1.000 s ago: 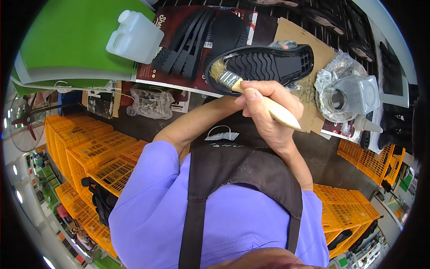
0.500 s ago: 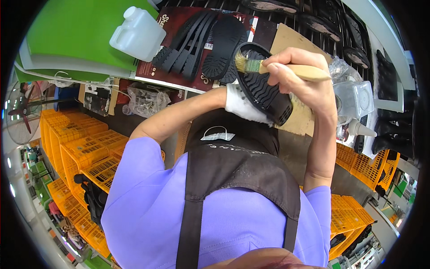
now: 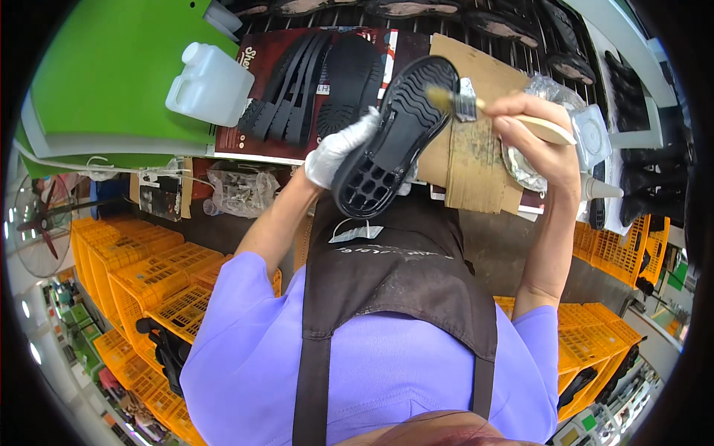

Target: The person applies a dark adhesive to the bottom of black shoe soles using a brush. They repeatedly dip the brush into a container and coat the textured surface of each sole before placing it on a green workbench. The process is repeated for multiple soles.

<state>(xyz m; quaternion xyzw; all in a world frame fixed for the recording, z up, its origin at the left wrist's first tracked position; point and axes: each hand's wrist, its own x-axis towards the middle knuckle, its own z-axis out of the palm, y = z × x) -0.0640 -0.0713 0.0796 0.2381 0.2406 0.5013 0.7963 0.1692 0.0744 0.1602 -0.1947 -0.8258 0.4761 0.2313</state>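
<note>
A black rubber shoe sole (image 3: pixel 396 137) is tilted up in front of my apron, its wavy grooves and the round-edged cells of its heel facing up. My left hand (image 3: pixel 342 152), in a white glove, is closed around its left side; some of the gloved fingers are hidden behind it. In my bare right hand (image 3: pixel 539 134) is a paintbrush (image 3: pixel 468 104) with a pale wooden handle. Its light bristles are blurred by motion and overlap the sole's upper right part. More black soles (image 3: pixel 290 89) lie on a dark red printed sheet beyond my left hand.
A white plastic jug (image 3: pixel 212 85) stands at the far left beside a green surface (image 3: pixel 111 74). Stained cardboard (image 3: pixel 476 167) lies under the brush area. A clear plastic container (image 3: pixel 591 141) is right of my hand. Orange crates (image 3: pixel 149 275) stand on both sides; a black rack holds shoe parts behind.
The sole has turned upright and shifted left, and my gloved hand now shows at its left side. My right hand and the brush have moved right; the bristles have left the sole's far end.
</note>
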